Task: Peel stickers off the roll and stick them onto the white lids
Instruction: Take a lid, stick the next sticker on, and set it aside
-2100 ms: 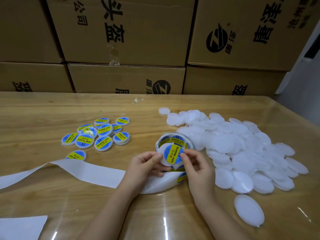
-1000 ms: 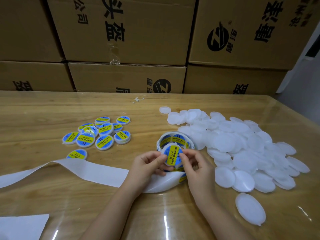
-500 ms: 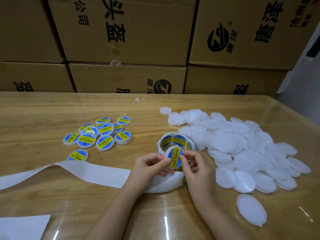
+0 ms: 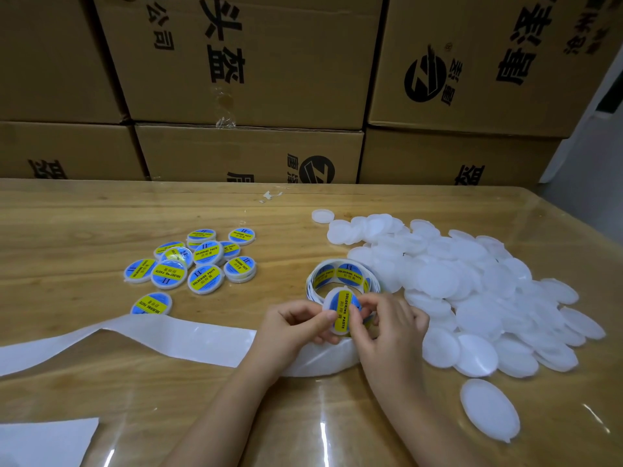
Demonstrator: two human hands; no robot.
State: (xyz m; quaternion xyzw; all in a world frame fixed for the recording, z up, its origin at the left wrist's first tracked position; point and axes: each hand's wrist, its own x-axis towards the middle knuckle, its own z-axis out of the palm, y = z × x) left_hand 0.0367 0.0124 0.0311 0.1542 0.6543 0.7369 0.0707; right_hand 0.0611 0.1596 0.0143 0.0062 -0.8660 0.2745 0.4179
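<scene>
My left hand [image 4: 296, 326] holds a white lid [image 4: 340, 311] by its left edge, just in front of the sticker roll [image 4: 342, 276]. A blue and yellow sticker lies on the lid's face. My right hand [image 4: 387, 326] presses the sticker down with thumb and fingertips on the lid's right side. A large pile of bare white lids [image 4: 472, 288] spreads to the right. A group of stickered lids [image 4: 192, 264] lies to the left.
The empty white backing strip [image 4: 135, 335] trails from the roll leftwards across the wooden table [image 4: 84, 217]. A white sheet [image 4: 40, 443] lies at the bottom left corner. One lone lid [image 4: 490, 411] lies at the front right. Stacked cardboard boxes [image 4: 249, 62] wall off the table's far edge.
The sticker, held over the lid at first, now lies flat on it. Both hands stayed in place, with the right fingers shifting across the lid's face.
</scene>
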